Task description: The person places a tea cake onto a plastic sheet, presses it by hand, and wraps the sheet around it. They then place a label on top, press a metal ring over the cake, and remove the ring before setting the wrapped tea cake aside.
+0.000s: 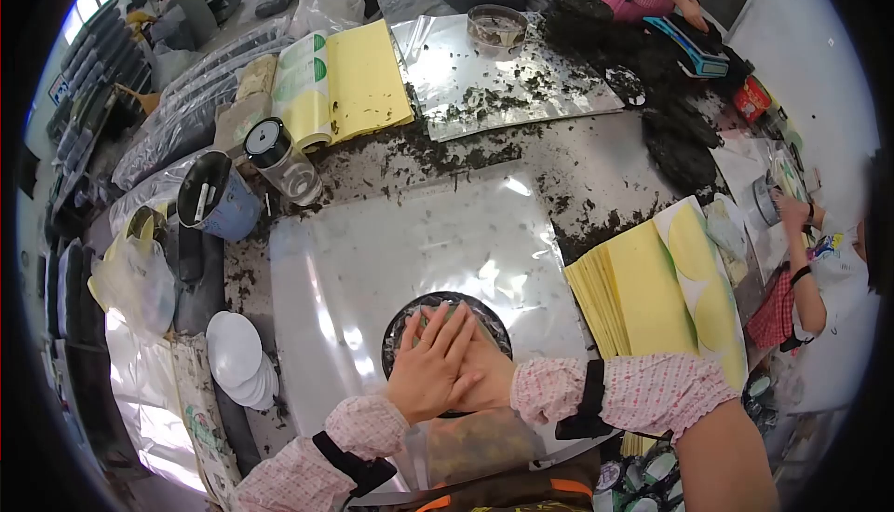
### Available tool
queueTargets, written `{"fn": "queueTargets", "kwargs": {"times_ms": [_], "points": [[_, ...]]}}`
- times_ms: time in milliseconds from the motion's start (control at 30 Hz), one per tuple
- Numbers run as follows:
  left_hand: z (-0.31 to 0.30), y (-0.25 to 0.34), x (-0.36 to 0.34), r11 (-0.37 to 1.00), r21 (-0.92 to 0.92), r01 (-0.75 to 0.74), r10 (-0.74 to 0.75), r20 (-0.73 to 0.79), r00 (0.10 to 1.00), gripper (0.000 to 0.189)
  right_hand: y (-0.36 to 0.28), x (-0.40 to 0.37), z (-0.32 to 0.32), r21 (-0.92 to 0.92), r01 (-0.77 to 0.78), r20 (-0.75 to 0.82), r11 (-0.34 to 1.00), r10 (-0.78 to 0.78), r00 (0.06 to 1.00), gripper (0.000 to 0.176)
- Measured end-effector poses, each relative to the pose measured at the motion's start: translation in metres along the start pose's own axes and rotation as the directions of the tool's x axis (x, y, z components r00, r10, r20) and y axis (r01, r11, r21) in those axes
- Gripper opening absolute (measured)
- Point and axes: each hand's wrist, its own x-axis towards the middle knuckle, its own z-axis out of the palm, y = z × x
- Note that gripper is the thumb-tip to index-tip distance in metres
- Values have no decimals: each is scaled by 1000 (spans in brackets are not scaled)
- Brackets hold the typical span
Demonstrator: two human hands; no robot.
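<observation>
While a stack of white discs [233, 349] lies unused at the left, the round black dish [400, 326] sits in the middle of the shiny metal sheet [372, 251], close before the person. The left hand [433, 368] lies over the right hand [486, 372], both flat with fingers stretched and a little spread, gripping nothing, pressing on the greenish filling. I judge the dish is filled and the pressing is under way; no cover is on it yet. Further right lie a pile of yellow sheets [643, 293] and dark crumbs [596, 223].
</observation>
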Motion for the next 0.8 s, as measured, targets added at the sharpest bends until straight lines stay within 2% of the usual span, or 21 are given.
{"fn": "queueTargets", "kwargs": {"times_ms": [133,233,267,300,333,367,467,533,567,600,633,700,767,800], "points": [[13,-6,2,1000,23,15,-15,-3,1000,68,6,-4,14,13,-17,10,1000,17,1000,83],[12,-11,-1,999,-46,-1,0,-21,1000,68,5,-7,28,43,5,-46,999,-3,999,83],[3,-14,-6,979,-204,-24,-2,-128,992,57,1,-13,27,80,9,-58,997,-5,998,84],[1,-12,-18,965,-237,113,-176,-264,948,53,-2,-18,27,116,14,-69,993,-6,998,85],[-1,-8,-32,930,-287,230,-333,-393,857,49,0,-20,23,140,23,-91,990,-10,996,86],[-1,-5,-40,871,-362,332,-482,-497,722,46,0,-20,18,170,29,-103,985,-12,995,87],[2,-2,-55,702,-470,535,-701,-325,634,36,-26,-19,0,-45,-59,-115,997,54,992,86],[-36,35,-46,883,-212,418,-462,-544,700,32,-25,-10,8,-159,-80,-147,984,56,987,83],[-40,53,-42,963,-211,170,-268,-655,706,32,-6,-7,36,-249,-73,-21,966,70,997,77],[-35,60,-38,993,-44,106,-109,-665,739,33,-6,-9,34,-173,-46,-196,984,12,980,74],[-33,68,-33,985,-139,104,-170,-661,731,30,-4,-3,26,-97,4,-372,995,-40,928,70],[-41,70,-35,986,-118,117,-166,-674,720,25,-19,3,-21,-17,-162,-388,987,143,911,57],[-47,75,-44,975,-93,203,-214,-657,723,26,-11,6,4,337,-243,-7,910,260,966,48],[-54,78,-50,947,-78,310,-298,-571,765,27,-17,-6,16,393,-280,110,876,258,960,45]]}}
